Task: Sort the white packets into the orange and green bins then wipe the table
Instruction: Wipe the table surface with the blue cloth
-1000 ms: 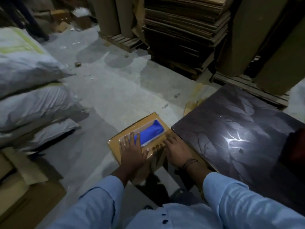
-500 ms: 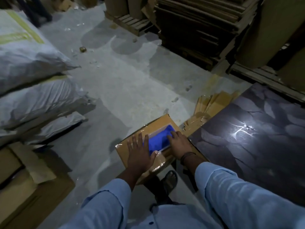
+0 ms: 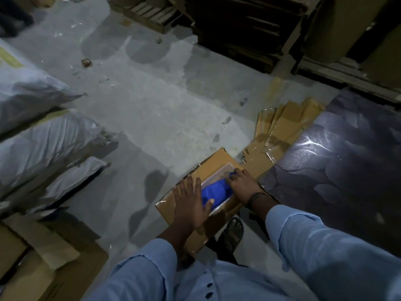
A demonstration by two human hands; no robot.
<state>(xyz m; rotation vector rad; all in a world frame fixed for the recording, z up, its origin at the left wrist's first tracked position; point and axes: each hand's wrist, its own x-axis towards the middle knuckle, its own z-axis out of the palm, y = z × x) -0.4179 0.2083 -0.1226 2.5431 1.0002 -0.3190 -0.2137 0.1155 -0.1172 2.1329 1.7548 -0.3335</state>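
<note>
A brown cardboard box (image 3: 219, 161) stands on the floor at the left edge of the dark patterned table (image 3: 338, 170). A blue cloth (image 3: 213, 191) lies in the opening on the box's top. My left hand (image 3: 191, 203) lies flat on the box top, fingers spread, thumb touching the cloth. My right hand (image 3: 243, 184) pinches the cloth's far end with curled fingers. No white packets or orange and green bins are in view.
Flattened cardboard pieces (image 3: 284, 124) lie on the floor beside the table's corner. White sacks (image 3: 43, 135) are stacked at the left. Cardboard boxes (image 3: 28, 257) sit at the lower left. Pallets with stacked boards (image 3: 234, 25) stand at the back. A sandalled foot (image 3: 233, 232) is under the box's edge.
My right hand moved from the box's side onto the blue cloth and took hold of its far end; the cloth is now bunched. My left hand stayed flat on the box.
</note>
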